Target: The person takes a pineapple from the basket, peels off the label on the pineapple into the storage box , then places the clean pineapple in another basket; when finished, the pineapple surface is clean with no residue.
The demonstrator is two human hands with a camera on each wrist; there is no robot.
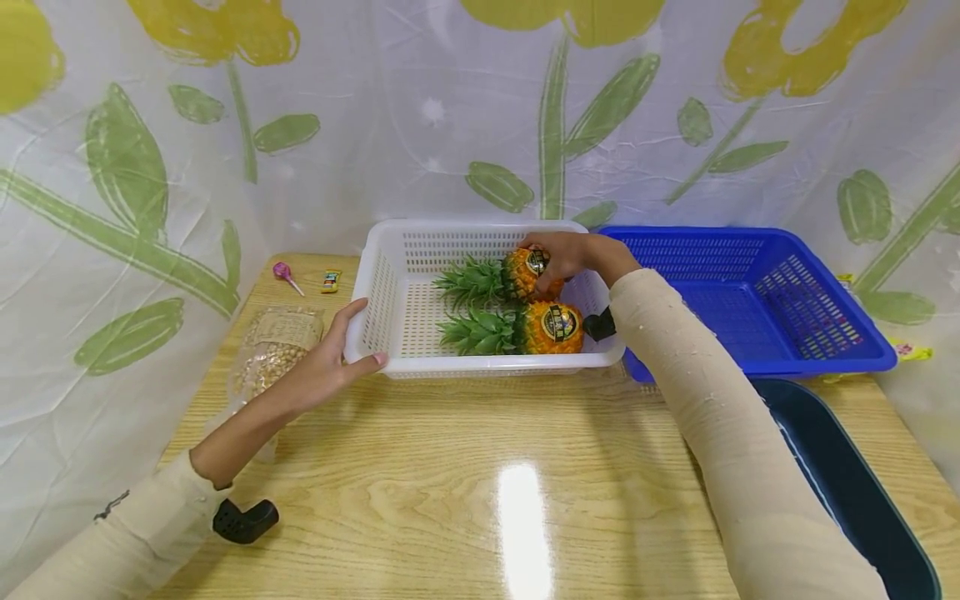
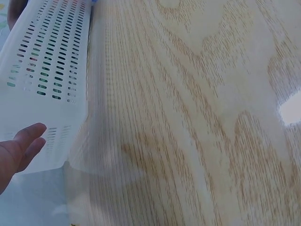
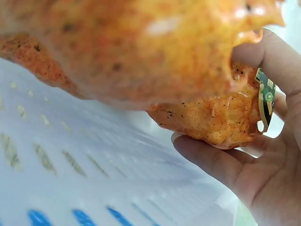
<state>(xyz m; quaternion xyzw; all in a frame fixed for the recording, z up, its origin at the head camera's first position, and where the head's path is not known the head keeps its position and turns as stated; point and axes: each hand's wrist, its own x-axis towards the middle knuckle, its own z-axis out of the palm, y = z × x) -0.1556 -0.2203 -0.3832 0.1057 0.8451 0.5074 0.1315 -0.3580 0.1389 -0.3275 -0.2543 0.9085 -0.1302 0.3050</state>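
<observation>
Far pineapple grasped inside a white slatted basket

Smooth, pale-grained wood makes up the counter point(image 1: 420, 467), with a shiny streak of reflected light. On it stands the white basket point(image 1: 480, 363), rectangular, with perforated walls and a rolled rim. To its right are a similar blue basket point(image 1: 840, 365) and a deep, dark tray point(image 1: 847, 475) with rounded corners; to its left lies a crinkly clear bag point(image 1: 277, 346) of small pale kernels.

Side by side in the white basket lie the far pineapple point(image 1: 516, 277) and the near pineapple point(image 1: 528, 327), both orange, knobbly and glossy, with dark round labels and spiky green crowns pointing left. The skin looks almost plastic, though the close view is partly blurred.

The right hand point(image 1: 566, 254) has its fingers curled round the far pineapple. The left hand point(image 1: 330, 358) rests spread, fingers relaxed, against the basket's near left corner.
</observation>
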